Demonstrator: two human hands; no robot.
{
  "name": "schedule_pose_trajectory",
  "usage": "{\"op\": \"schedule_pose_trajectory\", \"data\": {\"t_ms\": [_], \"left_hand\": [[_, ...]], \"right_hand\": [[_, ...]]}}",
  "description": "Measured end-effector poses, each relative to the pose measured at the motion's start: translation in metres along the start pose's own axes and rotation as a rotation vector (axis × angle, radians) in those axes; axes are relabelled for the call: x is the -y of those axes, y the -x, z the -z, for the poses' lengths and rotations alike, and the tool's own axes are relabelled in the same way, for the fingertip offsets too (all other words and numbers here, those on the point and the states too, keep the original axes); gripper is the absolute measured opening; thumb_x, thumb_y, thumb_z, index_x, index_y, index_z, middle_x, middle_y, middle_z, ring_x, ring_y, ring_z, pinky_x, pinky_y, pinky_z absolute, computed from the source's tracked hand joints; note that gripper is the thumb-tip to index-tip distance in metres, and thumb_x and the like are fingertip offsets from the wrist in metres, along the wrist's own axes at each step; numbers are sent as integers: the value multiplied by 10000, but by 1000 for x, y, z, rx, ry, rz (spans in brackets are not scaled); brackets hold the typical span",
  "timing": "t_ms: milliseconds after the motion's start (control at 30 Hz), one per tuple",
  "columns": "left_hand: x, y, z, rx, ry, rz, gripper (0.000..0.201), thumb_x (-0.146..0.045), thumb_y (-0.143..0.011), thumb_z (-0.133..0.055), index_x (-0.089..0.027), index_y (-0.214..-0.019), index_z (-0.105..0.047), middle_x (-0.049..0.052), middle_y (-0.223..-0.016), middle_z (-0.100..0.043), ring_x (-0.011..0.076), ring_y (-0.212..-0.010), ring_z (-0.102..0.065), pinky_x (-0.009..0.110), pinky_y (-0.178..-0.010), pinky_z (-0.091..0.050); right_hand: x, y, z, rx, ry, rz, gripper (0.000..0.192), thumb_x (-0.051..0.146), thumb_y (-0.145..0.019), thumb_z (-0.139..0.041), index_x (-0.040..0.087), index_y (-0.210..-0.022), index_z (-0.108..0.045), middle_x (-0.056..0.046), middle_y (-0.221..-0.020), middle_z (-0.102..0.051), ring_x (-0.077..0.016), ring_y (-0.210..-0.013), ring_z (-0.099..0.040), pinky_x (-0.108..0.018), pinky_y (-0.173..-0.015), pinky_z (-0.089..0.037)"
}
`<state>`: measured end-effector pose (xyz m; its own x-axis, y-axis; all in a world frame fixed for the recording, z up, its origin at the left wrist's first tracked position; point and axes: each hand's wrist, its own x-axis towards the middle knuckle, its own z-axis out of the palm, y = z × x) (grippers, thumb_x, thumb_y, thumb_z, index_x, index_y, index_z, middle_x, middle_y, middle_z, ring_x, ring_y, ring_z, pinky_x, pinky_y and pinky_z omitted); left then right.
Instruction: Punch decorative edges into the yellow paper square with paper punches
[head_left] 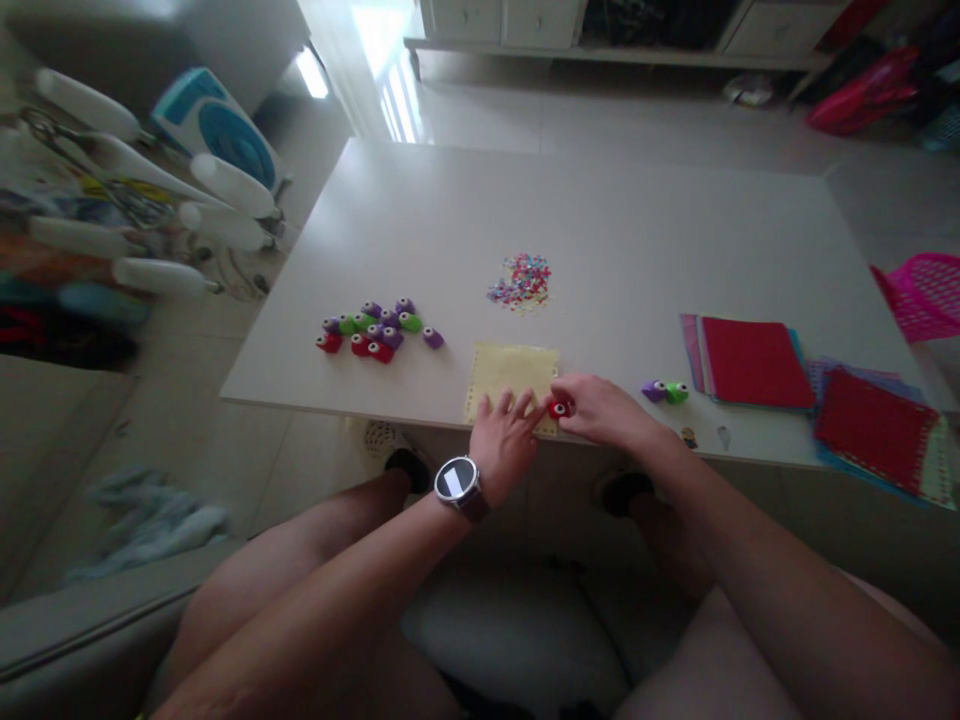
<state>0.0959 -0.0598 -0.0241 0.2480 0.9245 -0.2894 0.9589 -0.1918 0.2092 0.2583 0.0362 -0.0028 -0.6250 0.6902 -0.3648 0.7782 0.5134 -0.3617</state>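
A square yellow sheet of paper [516,367] lies at the table's near edge, with small punched shapes along its left and right borders. My left hand [504,438] rests on its lower part, fingers spread flat and holding nothing. At the sheet's lower right edge, my right hand [600,408] is closed around a small red craft punch [559,409]. Part of that punch is hidden by my fingers. Beyond the sheet is a heap of tiny coloured paper cutouts [525,280]. A purple punch [654,391] and a green punch [677,393] sit together right of my right hand.
Several red, green and purple punches [381,352] cluster at the left of the white table [622,230]. On the right are a stack of coloured sheets [757,362] and a pile of sheets with punched borders [874,425]. Two small flat items lie near the front edge.
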Motion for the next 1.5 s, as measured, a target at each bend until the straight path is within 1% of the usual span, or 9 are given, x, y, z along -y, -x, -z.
{"op": "schedule_pose_trajectory", "data": {"t_ms": [200, 333, 600, 933, 1033, 1133, 1200, 1300, 1500], "left_hand": [[-4, 1, -12, -40, -17, 7, 726, -316, -978, -585, -292, -1643, -294, 103, -1699, -335, 397, -1552, -272, 689, -1219, -302], [-7, 1, -19, -45, -33, 16, 805, -284, -957, -617, -324, -1661, -229, 100, -1715, -297, 410, -1564, -237, 727, -1217, -278], [-6, -1, -12, -14, -28, 27, 810, -211, -971, -586, -380, -1661, -198, 79, -1698, -336, 389, -1551, -277, 706, -1210, -315], [-8, -1, -15, -19, -41, 27, 805, -169, -968, -541, -351, -1669, -189, 92, -1706, -319, 395, -1557, -268, 724, -1207, -318], [-9, 0, -16, -35, -37, 25, 787, -166, -961, -527, -307, -1669, -211, 105, -1712, -308, 406, -1561, -262, 727, -1210, -309], [-11, 2, -14, -27, -29, 24, 745, -170, -963, -503, -219, -1661, -247, 133, -1735, -242, 429, -1582, -208, 729, -1215, -293], [-11, 4, -12, -16, -17, 17, 731, -171, -960, -505, -184, -1652, -267, 152, -1741, -211, 443, -1589, -180, 710, -1224, -290], [-11, 5, -11, -20, -2, 7, 709, -167, -956, -519, -191, -1633, -310, 174, -1737, -209, 461, -1586, -181, 674, -1226, -302], [-11, 5, -13, -21, -1, 9, 657, -165, -957, -516, -195, -1599, -381, 181, -1737, -198, 487, -1580, -171, 678, -1227, -293]], "right_hand": [[2, 1, -2, -28, 28, -5, 45, 174, -819, -647, 195, -800, -612, -49, -858, -685, -160, -740, -564, -277, -658, -335], [3, 1, -5, -51, 57, -14, 38, 185, -829, -639, 200, -801, -617, -55, -871, -691, -167, -753, -575, -282, -662, -339], [0, -2, -3, -16, 49, 19, 69, 196, -802, -647, 199, -759, -593, -45, -815, -671, -158, -708, -537, -287, -649, -330], [1, -1, -2, -27, 61, -29, 53, 229, -818, -663, 200, -788, -630, -47, -815, -693, -164, -705, -577, -281, -645, -342], [1, -1, -2, -45, 46, -68, 56, 254, -844, -649, 205, -819, -638, -50, -828, -706, -171, -719, -600, -277, -651, -354], [0, -1, -3, -54, 17, -89, 66, 251, -857, -647, 214, -909, -662, -53, -871, -723, -182, -766, -632, -271, -677, -376], [-1, -1, -3, -65, 19, -83, 70, 246, -864, -641, 214, -920, -670, -56, -902, -726, -187, -795, -640, -275, -694, -383], [-3, -2, -4, -82, 31, -68, 61, 242, -875, -629, 205, -897, -671, -62, -925, -715, -190, -818, -631, -281, -716, -390], [-7, -3, -4, -61, 39, -27, 72, 212, -871, -628, 205, -910, -689, -55, -948, -678, -179, -820, -608, -277, -725, -390]]}}
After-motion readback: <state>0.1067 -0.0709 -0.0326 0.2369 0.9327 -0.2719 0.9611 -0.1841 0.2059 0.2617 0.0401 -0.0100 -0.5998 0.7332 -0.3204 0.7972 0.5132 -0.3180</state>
